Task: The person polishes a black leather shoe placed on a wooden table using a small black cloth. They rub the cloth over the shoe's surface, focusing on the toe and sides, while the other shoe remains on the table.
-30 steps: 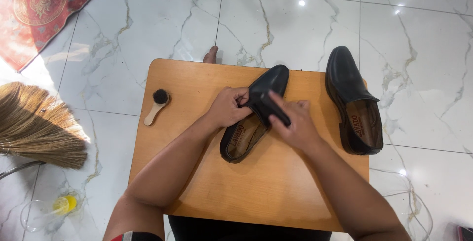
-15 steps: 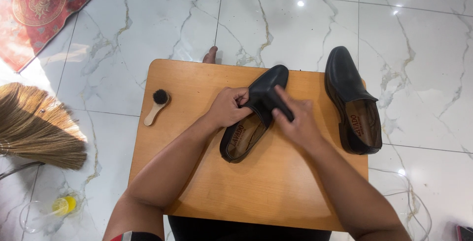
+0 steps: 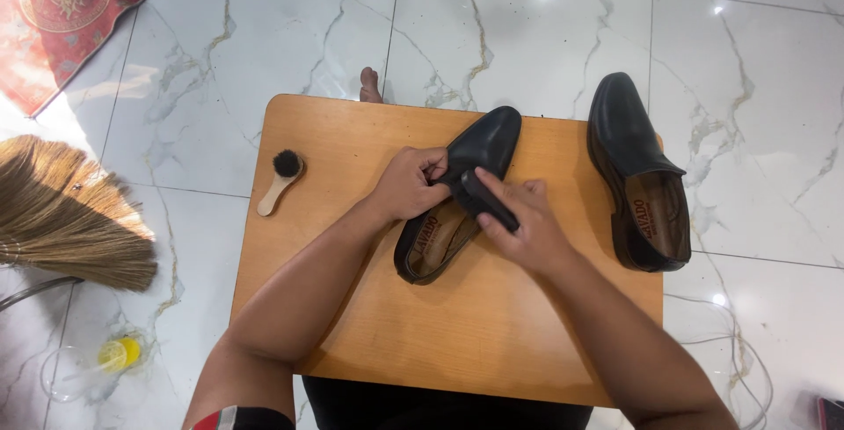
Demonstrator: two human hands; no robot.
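A black leather shoe lies tilted in the middle of a small wooden table, toe pointing away. My left hand grips the shoe's left side near its opening. My right hand holds a black oblong brush pressed against the shoe's upper near the tongue. A second black shoe rests at the table's right edge, its tan insole showing.
A small wooden-handled round brush lies on the table's left side. A straw broom lies on the marble floor to the left, with a clear bottle with a yellow cap below it. A red rug is at the top left. A bare foot shows beyond the table.
My right hand has slid the black brush slightly along the shoe's upper. The left hand and both shoes stay in place.
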